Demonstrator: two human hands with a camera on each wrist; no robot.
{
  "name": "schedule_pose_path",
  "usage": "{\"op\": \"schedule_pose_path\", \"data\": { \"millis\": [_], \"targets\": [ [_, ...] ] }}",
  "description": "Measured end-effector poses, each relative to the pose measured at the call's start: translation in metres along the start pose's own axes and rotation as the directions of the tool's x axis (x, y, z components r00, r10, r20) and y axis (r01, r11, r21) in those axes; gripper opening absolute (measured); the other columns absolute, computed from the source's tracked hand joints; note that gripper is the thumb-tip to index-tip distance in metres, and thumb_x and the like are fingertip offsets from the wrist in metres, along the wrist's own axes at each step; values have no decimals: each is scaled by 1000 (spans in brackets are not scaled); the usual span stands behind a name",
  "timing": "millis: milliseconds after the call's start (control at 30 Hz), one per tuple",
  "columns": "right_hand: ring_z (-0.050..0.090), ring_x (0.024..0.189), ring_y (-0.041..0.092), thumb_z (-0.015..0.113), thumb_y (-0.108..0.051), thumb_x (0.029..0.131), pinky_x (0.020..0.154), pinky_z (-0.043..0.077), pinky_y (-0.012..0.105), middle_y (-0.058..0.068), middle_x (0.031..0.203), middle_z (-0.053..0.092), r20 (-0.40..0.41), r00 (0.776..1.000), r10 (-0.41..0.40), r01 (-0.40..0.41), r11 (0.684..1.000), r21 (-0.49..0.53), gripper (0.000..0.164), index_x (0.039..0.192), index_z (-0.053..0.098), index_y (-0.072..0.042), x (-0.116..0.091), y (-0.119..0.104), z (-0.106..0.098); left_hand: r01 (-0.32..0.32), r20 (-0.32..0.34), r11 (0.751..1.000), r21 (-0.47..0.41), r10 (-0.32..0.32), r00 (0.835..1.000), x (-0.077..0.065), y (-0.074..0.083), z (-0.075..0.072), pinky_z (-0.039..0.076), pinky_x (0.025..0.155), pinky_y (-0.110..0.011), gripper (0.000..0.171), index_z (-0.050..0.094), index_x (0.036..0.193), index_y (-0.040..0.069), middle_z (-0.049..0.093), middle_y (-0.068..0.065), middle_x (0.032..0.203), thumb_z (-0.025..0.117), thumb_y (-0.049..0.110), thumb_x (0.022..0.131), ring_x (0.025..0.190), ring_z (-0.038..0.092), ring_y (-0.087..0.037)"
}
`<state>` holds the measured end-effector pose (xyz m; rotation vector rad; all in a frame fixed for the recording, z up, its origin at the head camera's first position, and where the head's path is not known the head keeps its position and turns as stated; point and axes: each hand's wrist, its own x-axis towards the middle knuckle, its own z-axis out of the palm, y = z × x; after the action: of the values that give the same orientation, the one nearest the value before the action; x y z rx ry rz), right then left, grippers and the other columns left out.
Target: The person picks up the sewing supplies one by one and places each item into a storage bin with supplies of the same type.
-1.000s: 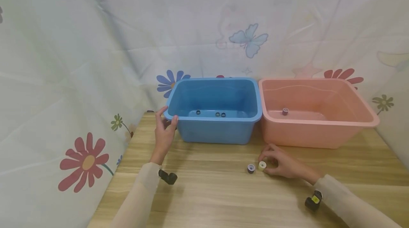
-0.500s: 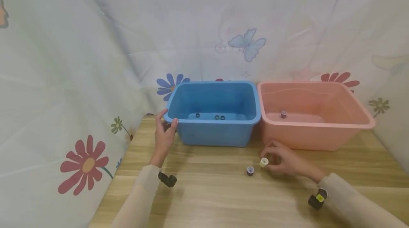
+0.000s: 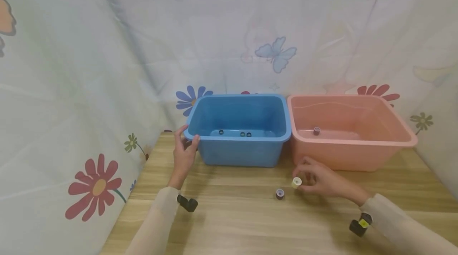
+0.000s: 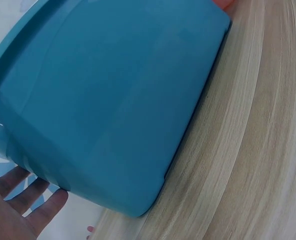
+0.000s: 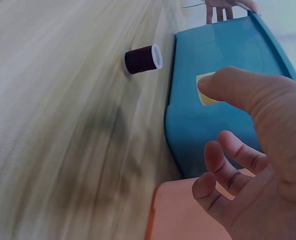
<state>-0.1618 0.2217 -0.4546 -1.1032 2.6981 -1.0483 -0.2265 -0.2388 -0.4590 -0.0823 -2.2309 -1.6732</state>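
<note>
In the head view my left hand (image 3: pixel 184 160) holds the near left corner of the blue plastic tub (image 3: pixel 241 152), thumb at the front rim and index finger at the side rim. The left wrist view shows other fingers (image 4: pixel 47 212) along the tub's outer wall. My right hand (image 3: pixel 323 179) pinches a pale yellow thread spool (image 3: pixel 296 182) in front of the pink tub (image 3: pixel 332 157). Its thumb (image 5: pixel 228 86) covers part of the spool in the right wrist view. A dark thread spool (image 3: pixel 280 194) stands on the table, left of the right hand.
Several small dark-looking spools (image 3: pixel 221 132) lie inside the blue tub. One purplish spool (image 3: pixel 316 130) is in the pink tub. Both tubs stand side by side on the wooden table (image 3: pixel 229 223), before a flower-printed curtain (image 3: pixel 214 28).
The right hand has raised the yellow spool off the table and slightly away from the dark spool. The left hand stays at the blue tub's corner. The head view has tilted up a little.
</note>
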Motion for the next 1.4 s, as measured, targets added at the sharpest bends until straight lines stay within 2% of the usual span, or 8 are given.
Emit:
{"op": "schedule_pose_path", "data": {
  "millis": [200, 433, 567, 800, 967, 1067, 1233, 1400],
  "targets": [
    [54, 82, 14, 86, -12, 82, 67, 50, 26, 1, 102, 55, -21, 999, -38, 37, 999, -32, 38, 107, 69, -35, 2, -7, -10, 34, 14, 999, 4, -34, 999, 0, 2, -1, 53, 98, -54, 62, 31, 155, 28, 55, -22, 143, 62, 42, 103, 127, 59, -34],
    [53, 80, 14, 85, -8, 81, 65, 49, 25, -2, 101, 56, -34, 996, -86, 85, 995, -52, 42, 108, 69, -35, 1, -16, -24, 42, 28, 999, 32, -43, 999, -9, 36, -3, 55, 96, -49, 62, 32, 155, 17, 56, -26, 140, 61, 35, 104, 124, 60, -37],
    [55, 79, 12, 85, -8, 81, 64, 50, 25, -5, 100, 56, -14, 995, -95, 94, 994, -60, 41, 108, 68, -35, 2, -23, -35, 44, 24, 998, 34, -45, 999, -12, 43, -2, 55, 96, -49, 62, 32, 155, 16, 57, -26, 139, 61, 35, 104, 124, 61, -37],
    [56, 78, 8, 86, -8, 81, 64, 50, 25, -11, 95, 57, -23, 994, -107, 105, 991, -79, 43, 109, 66, -34, 4, -39, -56, 18, -3, 1000, 8, -18, 1000, 1, 2, 1, 54, 96, -54, 60, 34, 153, 31, 58, -20, 140, 63, 43, 102, 123, 61, -33],
    [57, 79, 10, 85, -8, 83, 64, 51, 27, -16, 92, 58, -5, 997, -81, 80, 994, -78, 41, 110, 66, -32, 6, -48, -73, 44, -1, 999, 12, -44, 999, 1, 2, 1, 53, 97, -55, 60, 33, 154, 25, 56, -23, 141, 62, 38, 103, 125, 60, -36],
    [58, 81, 10, 84, -11, 85, 67, 52, 29, -16, 92, 59, 5, 999, -54, 55, 992, -117, 38, 110, 66, -35, 7, -52, -83, 51, 7, 999, 7, -51, 999, 1, 3, 0, 51, 98, -58, 62, 31, 156, 22, 54, -26, 142, 61, 35, 104, 127, 57, -40],
    [58, 81, 7, 84, -16, 85, 67, 52, 27, -19, 90, 58, -12, 999, -37, 34, 977, -211, 40, 108, 63, -41, 10, -57, -101, 48, 7, 999, 9, -48, 999, 1, 1, 0, 52, 98, -56, 61, 32, 154, 28, 54, -23, 143, 61, 43, 103, 127, 58, -36],
    [60, 81, 7, 85, -12, 85, 67, 55, 28, -18, 93, 61, -30, 998, -64, 57, 980, -191, 39, 109, 65, -36, 16, -61, -121, 10, -12, 1000, 24, -10, 1000, 1, -1, 2, 55, 94, -53, 60, 34, 152, 33, 57, -19, 141, 62, 50, 101, 123, 61, -32]
  ]
}}
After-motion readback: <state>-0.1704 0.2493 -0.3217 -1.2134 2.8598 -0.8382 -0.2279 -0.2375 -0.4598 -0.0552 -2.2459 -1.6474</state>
